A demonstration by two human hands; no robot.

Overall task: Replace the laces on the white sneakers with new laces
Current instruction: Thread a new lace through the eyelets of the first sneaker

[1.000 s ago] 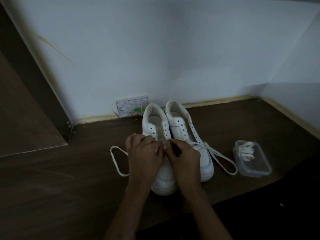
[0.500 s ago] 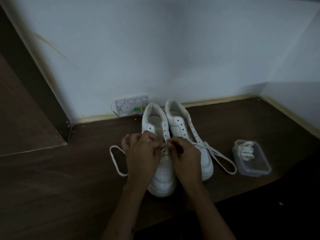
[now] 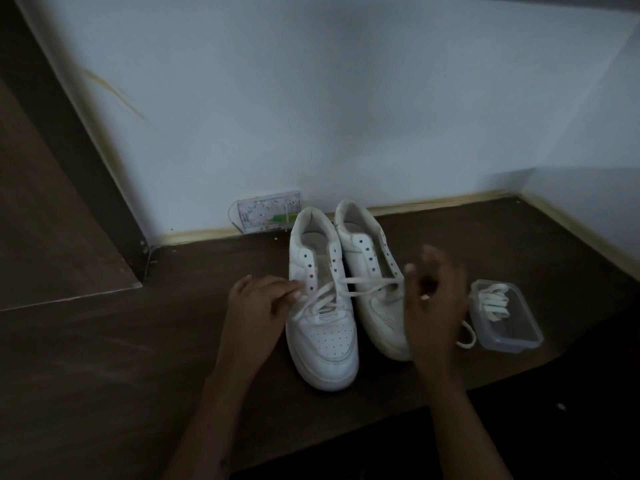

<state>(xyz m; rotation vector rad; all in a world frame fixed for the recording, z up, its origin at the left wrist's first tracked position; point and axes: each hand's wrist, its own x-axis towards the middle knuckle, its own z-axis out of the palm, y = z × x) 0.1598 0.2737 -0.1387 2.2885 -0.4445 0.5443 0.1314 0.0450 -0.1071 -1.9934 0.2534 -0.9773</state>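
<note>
With the left sneaker (image 3: 320, 317) just left of its mate, our left hand (image 3: 256, 306) and right hand (image 3: 433, 299) each pinch a lace (image 3: 367, 281) end; we should pull both ends evenly before threading the next eyelets.

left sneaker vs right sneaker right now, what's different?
The left sneaker has lace crossed through its lower eyelets; the right sneaker shows bare upper eyelets. The left sneaker's toe is in full view; the right hand covers the right sneaker's toe. Both are white, side by side, heels toward the wall.
</note>
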